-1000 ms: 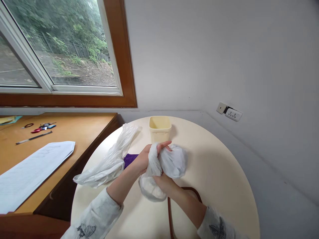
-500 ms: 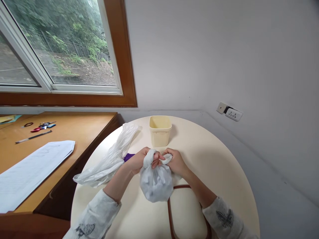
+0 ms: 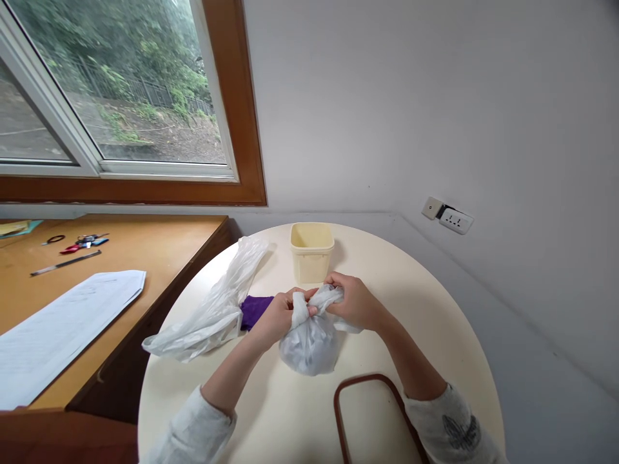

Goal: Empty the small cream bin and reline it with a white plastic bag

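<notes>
A filled white plastic bag [image 3: 310, 348] with a rounded bottom hangs between my hands over the round table. My left hand [image 3: 283, 316] pinches a twisted strip of the bag's neck on the left. Gathered plastic at the right of the neck is gripped by my right hand [image 3: 355, 301]. What the bag contains is hidden. A cream plastic bin [image 3: 312, 264] stands upright just beyond my hands. Left of my left hand lie a purple cloth-like item [image 3: 254, 310] and a second, flattened white plastic bag [image 3: 213, 316].
The round cream table [image 3: 425, 361] carries a brown-rimmed rectangular item [image 3: 338, 412] at its near edge. On the wooden desk [image 3: 178, 245] at left are papers [image 3: 82, 322], a pen [image 3: 65, 263] and keys [image 3: 87, 242]. A wall socket [image 3: 456, 220] is at right.
The filled bag has moved slightly up and right. My right hand has shifted right and upward with its end of the bag's neck. More of the purple item shows.
</notes>
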### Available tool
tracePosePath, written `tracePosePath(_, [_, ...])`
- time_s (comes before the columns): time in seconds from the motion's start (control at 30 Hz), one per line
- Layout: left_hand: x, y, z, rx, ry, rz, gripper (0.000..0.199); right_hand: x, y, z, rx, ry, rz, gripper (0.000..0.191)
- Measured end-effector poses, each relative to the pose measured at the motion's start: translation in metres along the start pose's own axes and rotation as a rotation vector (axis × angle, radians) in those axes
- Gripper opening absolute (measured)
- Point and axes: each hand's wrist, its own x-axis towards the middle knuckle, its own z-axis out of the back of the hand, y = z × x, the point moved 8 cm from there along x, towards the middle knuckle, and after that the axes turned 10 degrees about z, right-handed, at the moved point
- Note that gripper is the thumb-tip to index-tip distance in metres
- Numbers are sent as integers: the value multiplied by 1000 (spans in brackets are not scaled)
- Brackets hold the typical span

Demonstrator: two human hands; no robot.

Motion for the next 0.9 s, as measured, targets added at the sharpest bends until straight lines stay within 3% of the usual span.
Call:
tracePosePath(0.2, [3, -3, -5, -15, -14, 37, 20, 10, -4, -10, 262, -63, -60, 16])
tracePosePath(0.3, [4, -2, -4, -36, -58, 61, 21, 10, -12, -12, 247, -77, -81, 16])
tracePosePath(0.4, [6, 0, 3, -35, -130, 45, 23, 8, -12, -3, 152, -95, -35, 29])
tracePosePath(0.5, [7, 3, 10, -5, -203, 12, 23, 4, 4, 16, 2, -257, 96, 38])
tracePosePath(0.6, [8, 4, 14, 48, -254, -16, 18, -8, 28, 24, -133, -453, 216, 11])
tracePosePath(0.63, [7, 4, 15, 79, -270, -33, 15, -10, 34, 18, -154, -439, 236, 3])
tracePosePath(0.77, [1, -4, 17, 307, -361, -110, 16, -7, 29, -24, -180, -189, 116, 12])
tracePosePath(0.9, [-6, -13, 14, 525, -419, -156, 23, -4, 11, -38, -172, -135, -48, 16])
